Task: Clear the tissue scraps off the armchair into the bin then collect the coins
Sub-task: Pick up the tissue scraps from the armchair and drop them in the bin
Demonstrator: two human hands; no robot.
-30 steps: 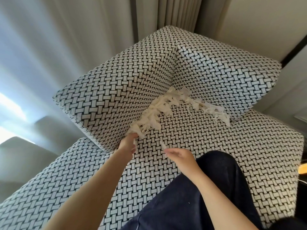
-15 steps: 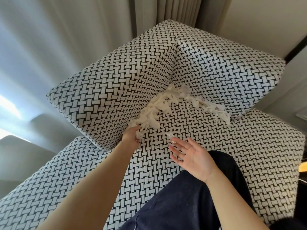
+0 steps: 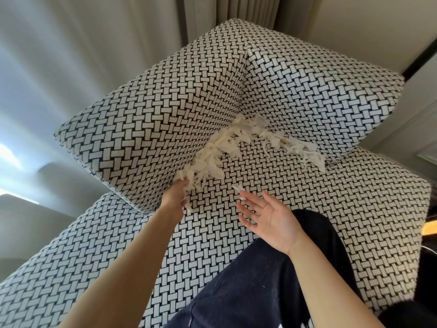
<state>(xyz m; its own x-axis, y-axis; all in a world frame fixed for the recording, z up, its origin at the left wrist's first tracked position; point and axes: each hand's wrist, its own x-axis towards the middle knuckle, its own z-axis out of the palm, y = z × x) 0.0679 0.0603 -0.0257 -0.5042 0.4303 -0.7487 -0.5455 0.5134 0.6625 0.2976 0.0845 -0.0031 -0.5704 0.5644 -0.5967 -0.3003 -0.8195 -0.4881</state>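
The armchair (image 3: 343,233), covered in black-and-white basket-weave cloth, fills the head view. Two upright cushions meet in a corner at 12 o'clock: the left cushion (image 3: 153,126) runs down toward 9 o'clock and the right cushion (image 3: 319,95) toward 2 o'clock. The tissue scraps (image 3: 227,143) lie in a ragged cream-white line along the crease where these cushions meet the seat (image 3: 272,166). They are thickest against the left cushion and thin into stringy shreds toward 3 o'clock.

The person's left hand (image 3: 176,197) reaches in from 7 o'clock, its back to the camera, and is pushed into the 8 o'clock end of the scrap line at the foot of the left cushion. Its fingers are buried in the tissue, with a strand hanging just beside the thumb. Whether the grip is clenched on the scraps cannot be told.

The right hand (image 3: 267,218) comes in from 5 o'clock and is held palm up over the seat, its grip released, fingers straight and spread toward 10 o'clock. A small white bit sits at one fingertip. A loose scrap (image 3: 237,187) lies on the seat just beyond the fingertips, at 11 o'clock of the hand and apart from the main line.

A dark navy trouser leg (image 3: 260,292) lies across the seat at 6 o'clock, beneath the right forearm. A pale curtain (image 3: 203,13) hangs behind the chair at 12 o'clock.
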